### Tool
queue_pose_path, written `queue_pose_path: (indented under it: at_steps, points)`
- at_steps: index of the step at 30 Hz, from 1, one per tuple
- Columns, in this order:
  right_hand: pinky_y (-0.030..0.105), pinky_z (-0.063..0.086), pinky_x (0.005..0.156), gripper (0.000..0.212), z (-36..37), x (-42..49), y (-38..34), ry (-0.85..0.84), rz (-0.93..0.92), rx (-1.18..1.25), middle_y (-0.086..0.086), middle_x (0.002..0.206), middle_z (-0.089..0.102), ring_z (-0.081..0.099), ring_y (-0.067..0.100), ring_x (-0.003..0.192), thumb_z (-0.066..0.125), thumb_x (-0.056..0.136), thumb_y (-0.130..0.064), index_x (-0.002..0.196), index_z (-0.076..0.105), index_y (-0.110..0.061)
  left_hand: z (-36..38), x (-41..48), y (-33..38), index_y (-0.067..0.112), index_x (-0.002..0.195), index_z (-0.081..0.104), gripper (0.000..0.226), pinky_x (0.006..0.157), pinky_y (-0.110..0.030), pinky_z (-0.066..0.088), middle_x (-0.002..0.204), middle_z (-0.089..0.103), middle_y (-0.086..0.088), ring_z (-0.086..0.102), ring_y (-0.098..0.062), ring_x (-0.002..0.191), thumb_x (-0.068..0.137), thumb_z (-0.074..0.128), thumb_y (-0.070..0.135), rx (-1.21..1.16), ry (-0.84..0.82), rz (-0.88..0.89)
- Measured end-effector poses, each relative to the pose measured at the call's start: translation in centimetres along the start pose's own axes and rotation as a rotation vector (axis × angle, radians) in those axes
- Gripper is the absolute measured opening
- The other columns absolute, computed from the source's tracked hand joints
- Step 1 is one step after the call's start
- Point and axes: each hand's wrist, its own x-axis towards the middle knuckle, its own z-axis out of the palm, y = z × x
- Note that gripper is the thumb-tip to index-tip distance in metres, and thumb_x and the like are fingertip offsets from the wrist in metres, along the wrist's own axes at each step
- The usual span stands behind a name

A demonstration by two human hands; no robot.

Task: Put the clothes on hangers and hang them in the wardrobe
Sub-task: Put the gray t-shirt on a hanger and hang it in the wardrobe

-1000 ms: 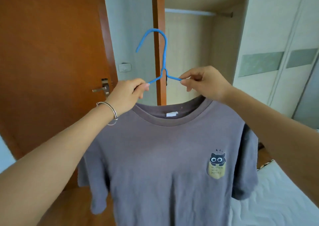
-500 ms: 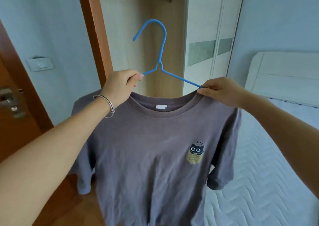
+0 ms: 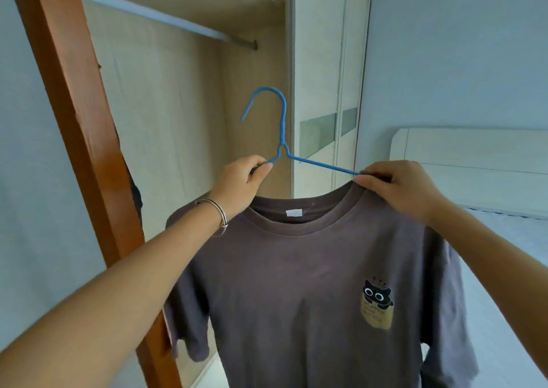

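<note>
1. Head view: I see the left hand [image 3: 240,180] curled round the left arm of the blue hanger [image 3: 283,114], with a bracelet [image 3: 220,211] on that wrist.
2. The right hand [image 3: 394,186] pinches the collar of the grey t-shirt [image 3: 296,284] right where the hanger's right arm meets it.
3. The t-shirt hangs in the air, held up in front of the open wardrobe [image 3: 166,105], cat print [image 3: 376,301] on the chest. The hook points up, below the rail [image 3: 154,16] and apart from it.
4. Bed [image 3: 504,269] at right, wooden post [image 3: 74,105] at left.
</note>
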Motion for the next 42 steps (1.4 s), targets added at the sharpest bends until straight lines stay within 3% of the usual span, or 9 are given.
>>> queue_pose_path:
  at_steps: [8, 15, 19, 28, 33, 37, 39, 40, 42]
  points:
    - [0.032, 0.047, 0.071, 0.023, 5.2, 6.9, -2.3, 0.098, 0.066, -0.073, -0.009, 0.08, 0.063, 0.057, 0.016, 0.081, 0.054, 0.088, -0.041, 0.094, 0.071, -0.027, 2.3, 8.7, -4.8, 0.009, 0.077, 0.059, 0.04, 0.045, -0.017, 0.03, 0.053, 0.036, 0.005, 0.034, -0.01, 0.048, 0.095, 0.039, 0.039, -0.262, 0.047, -0.132]
    - [0.021, 0.042, 0.069, 0.028, 6.9, 14.0, -3.1, 0.003, 0.024, 0.005, 0.001, 0.092, 0.069, 0.059, 0.017, 0.084, 0.051, 0.091, -0.035, 0.101, 0.071, -0.017, 3.4, 16.0, -8.2, 0.015, 0.076, 0.054, 0.038, 0.09, -0.044, 0.044, 0.056, 0.045, 0.007, 0.054, -0.027, 0.076, 0.096, 0.033, 0.04, -0.216, 0.219, -0.213]
    - [0.031, 0.045, 0.082, 0.044, 7.9, 18.4, -2.7, -0.067, -0.008, 0.107, 0.006, 0.088, 0.069, 0.062, 0.019, 0.084, 0.037, 0.094, -0.043, 0.095, 0.071, -0.014, 3.6, 19.9, -11.7, 0.017, 0.06, 0.048, 0.043, 0.088, -0.05, 0.047, 0.056, 0.046, 0.001, 0.058, -0.037, 0.087, 0.094, 0.037, 0.04, -0.205, 0.357, -0.207]
    - [0.015, 0.039, 0.06, 0.04, 13.5, 30.3, 0.8, -0.231, -0.31, 0.139, -0.006, 0.063, 0.054, 0.048, 0.004, 0.057, 0.041, 0.095, -0.036, 0.072, 0.059, -0.01, 4.0, 29.5, -18.8, 0.008, 0.064, 0.051, 0.042, 0.053, -0.027, 0.032, 0.056, 0.04, -0.001, 0.037, -0.015, 0.056, 0.094, 0.042, 0.037, -0.25, 0.569, -0.286]
    - [0.018, 0.035, 0.056, 0.033, 14.8, 39.2, 0.4, -0.046, -0.536, 0.072, -0.011, 0.059, 0.048, 0.045, 0.002, 0.058, 0.041, 0.096, -0.034, 0.068, 0.053, -0.02, 2.6, 36.8, -19.5, -0.001, 0.096, 0.064, 0.045, 0.084, -0.044, 0.045, 0.096, 0.063, -0.02, 0.057, -0.035, 0.092, 0.096, 0.036, 0.034, -0.008, 0.621, -0.395]
    - [0.024, 0.035, 0.057, 0.041, 15.6, 46.1, -0.6, -0.06, -0.524, 0.201, 0.006, 0.071, 0.063, 0.056, 0.02, 0.072, 0.043, 0.096, -0.032, 0.074, 0.064, -0.005, 0.8, 41.6, -20.0, 0.001, 0.121, 0.053, 0.04, 0.097, -0.042, 0.043, 0.127, 0.05, -0.021, 0.053, -0.037, 0.113, 0.091, 0.047, 0.027, 0.061, 0.538, -0.526]
    - [0.026, 0.035, 0.056, 0.043, 16.4, 49.1, -1.3, -0.078, -0.493, 0.272, 0.005, 0.064, 0.059, 0.055, 0.022, 0.072, 0.045, 0.095, -0.031, 0.062, 0.06, -0.009, 0.5, 43.4, -20.5, -0.001, 0.113, 0.055, 0.034, 0.086, -0.039, 0.047, 0.141, 0.035, -0.025, 0.058, -0.034, 0.097, 0.091, 0.048, 0.025, -0.057, 0.453, -0.537]
    - [0.026, 0.036, 0.055, 0.044, 16.8, 50.5, -1.7, -0.077, -0.465, 0.299, 0.002, 0.06, 0.055, 0.053, 0.021, 0.07, 0.046, 0.095, -0.03, 0.057, 0.056, -0.011, 0.4, 44.3, -20.8, 0.002, 0.1, 0.057, 0.024, 0.076, -0.033, 0.049, 0.098, 0.038, -0.002, 0.058, -0.029, 0.083, 0.092, 0.046, 0.023, -0.141, 0.42, -0.52]
    - [0.028, 0.039, 0.06, 0.044, 17.5, 53.3, -2.8, -0.058, -0.409, 0.352, 0.007, 0.065, 0.058, 0.055, 0.023, 0.072, 0.047, 0.094, -0.03, 0.063, 0.062, -0.003, 0.5, 45.9, -21.0, 0.005, 0.096, 0.057, 0.019, 0.058, -0.015, 0.049, 0.095, 0.056, -0.012, 0.056, -0.019, 0.077, 0.095, 0.042, 0.018, -0.29, 0.381, -0.511]
